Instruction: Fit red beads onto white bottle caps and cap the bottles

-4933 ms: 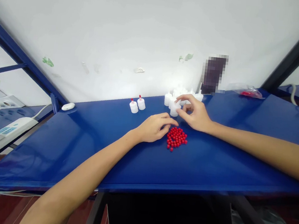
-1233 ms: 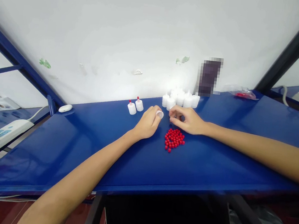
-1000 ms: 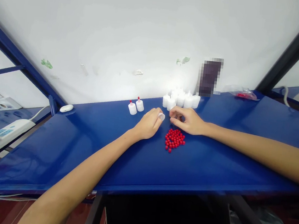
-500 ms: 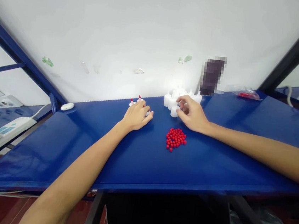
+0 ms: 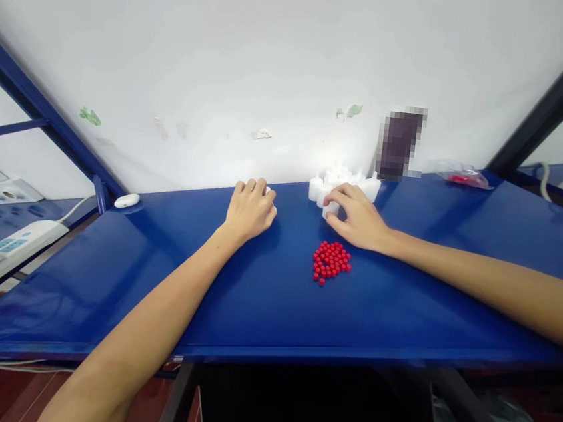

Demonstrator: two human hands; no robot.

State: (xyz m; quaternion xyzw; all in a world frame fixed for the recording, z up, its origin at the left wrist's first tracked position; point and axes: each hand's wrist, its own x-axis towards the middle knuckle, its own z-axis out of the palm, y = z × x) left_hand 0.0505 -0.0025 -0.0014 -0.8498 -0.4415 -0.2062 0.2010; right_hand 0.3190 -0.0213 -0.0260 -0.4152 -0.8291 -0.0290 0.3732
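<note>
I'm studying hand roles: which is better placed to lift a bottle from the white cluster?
Probably the right hand: its fingers are at the front bottle; the left hand is away from the cluster.

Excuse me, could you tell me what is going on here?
A person is handling small white bottles at a blue table. The right hand has its thumb and fingers around one white bottle, beside a cluster of others near the wall. The left hand covers white items, mostly hidden. Small red caps lie loose in front of the right hand.
</note>
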